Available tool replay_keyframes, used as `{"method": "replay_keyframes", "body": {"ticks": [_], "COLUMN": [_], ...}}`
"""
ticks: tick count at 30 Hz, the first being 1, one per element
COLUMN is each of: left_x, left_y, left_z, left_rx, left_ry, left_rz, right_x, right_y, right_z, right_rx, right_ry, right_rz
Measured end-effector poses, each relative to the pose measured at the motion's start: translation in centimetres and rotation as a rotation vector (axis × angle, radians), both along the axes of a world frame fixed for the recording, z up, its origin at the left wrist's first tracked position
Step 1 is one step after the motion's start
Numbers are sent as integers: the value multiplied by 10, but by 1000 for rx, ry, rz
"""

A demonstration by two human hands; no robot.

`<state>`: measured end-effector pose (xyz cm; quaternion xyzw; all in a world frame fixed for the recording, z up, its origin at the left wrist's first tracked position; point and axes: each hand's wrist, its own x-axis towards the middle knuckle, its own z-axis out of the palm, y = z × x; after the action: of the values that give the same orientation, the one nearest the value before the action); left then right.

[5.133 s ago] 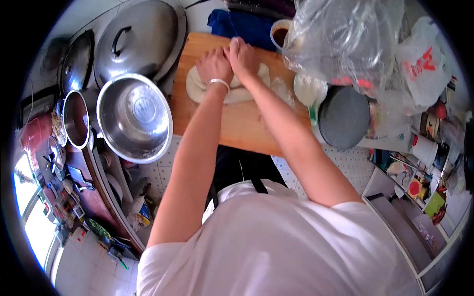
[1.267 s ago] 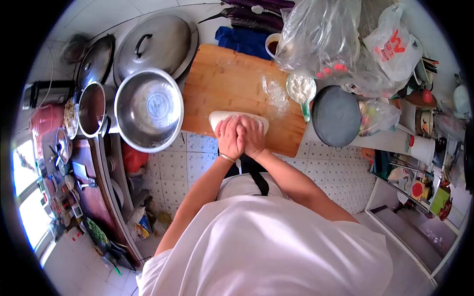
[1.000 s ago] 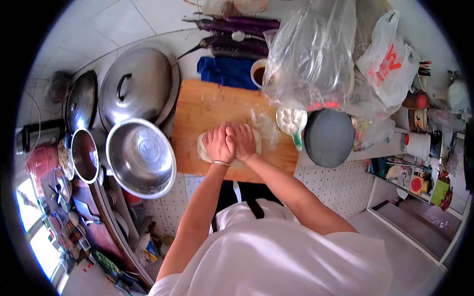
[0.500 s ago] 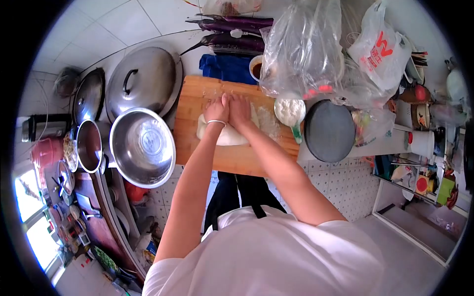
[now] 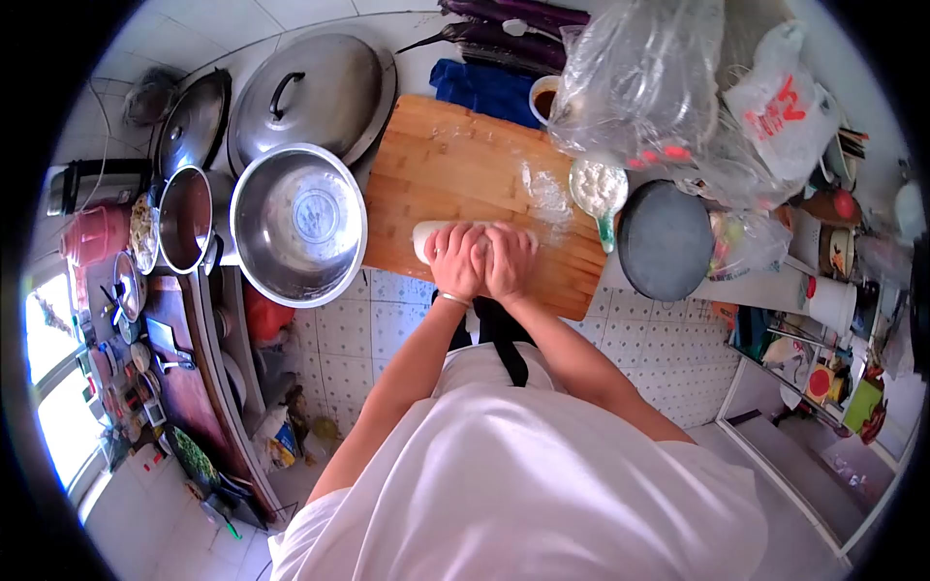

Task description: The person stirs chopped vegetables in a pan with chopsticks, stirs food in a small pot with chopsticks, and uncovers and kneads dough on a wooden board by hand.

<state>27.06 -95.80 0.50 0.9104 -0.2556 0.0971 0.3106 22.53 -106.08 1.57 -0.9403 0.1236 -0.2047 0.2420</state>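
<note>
A roll of white dough (image 5: 422,236) lies near the front edge of the wooden cutting board (image 5: 465,155). My left hand (image 5: 457,259), with a pale band at its wrist, wraps its fingers over the far side of the dough. Close beside it, my right hand (image 5: 509,261) also curls over the dough, and the two hands touch. Most of the dough is hidden under them. Loose flour (image 5: 550,197) is scattered on the board to the right, where a scoop of flour (image 5: 598,189) with a green handle sits at the edge.
To the left stand a steel basin (image 5: 300,228), a large pot lid (image 5: 315,92) and a pot (image 5: 186,221). A dark round pan (image 5: 665,240) is at the right. Behind the board are a blue cloth (image 5: 484,89), a small bowl (image 5: 544,100), eggplants (image 5: 504,44) and plastic bags (image 5: 644,82).
Both hands have come back toward my body with the dough, from the board's middle to its front edge. Flat pressing hands have become curled fingers. The dough now looks narrower.
</note>
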Motion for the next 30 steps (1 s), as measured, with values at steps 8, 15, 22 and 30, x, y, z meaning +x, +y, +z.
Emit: {"method": "replay_keyframes", "body": {"ticks": [8,15,22,30], "left_x": [89,151,171,62], "left_y": [-54,-93,-94,15], "left_z": [-1,-17,-30,26], "left_rx": [87,162,171,185], "left_ry": [120,149,384,310], "left_rz": [89,215,91,68], "right_x": [92,160,166,46], "right_y": [-41,-70,-77,14], "right_z": [-20,-44,-40,38], "right_rx": [-24,5,117,147], "right_ry": [48,32,224,145], "right_rz": [-110,-252,-243,-135]}}
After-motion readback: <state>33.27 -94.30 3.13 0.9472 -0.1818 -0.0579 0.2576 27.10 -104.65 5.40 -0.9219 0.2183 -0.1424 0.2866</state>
